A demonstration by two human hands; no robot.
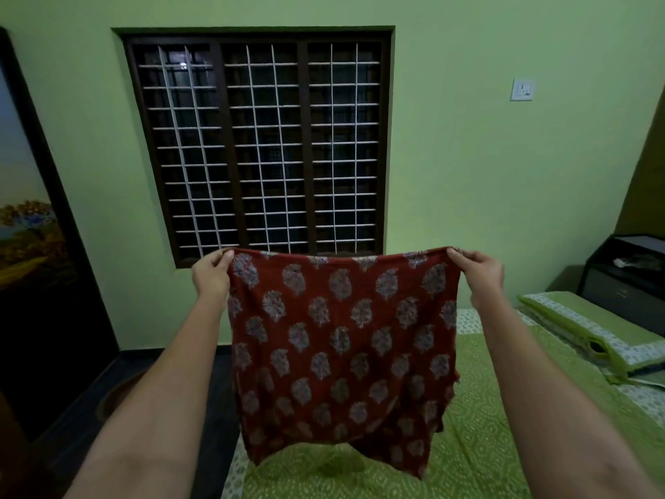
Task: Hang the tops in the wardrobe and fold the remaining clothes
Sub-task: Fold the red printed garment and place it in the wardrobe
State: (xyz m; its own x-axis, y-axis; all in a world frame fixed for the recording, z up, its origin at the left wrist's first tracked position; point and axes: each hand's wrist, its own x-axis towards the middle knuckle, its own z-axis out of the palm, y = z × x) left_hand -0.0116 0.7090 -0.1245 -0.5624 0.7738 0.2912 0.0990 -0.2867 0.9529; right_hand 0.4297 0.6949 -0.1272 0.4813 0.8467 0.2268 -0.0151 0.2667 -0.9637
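Red printed garment held up taut over the bed, left hand and right hand each pinched closed on a top corner. Risk: one pinch slips, cloth bunches, fold goes crooked.
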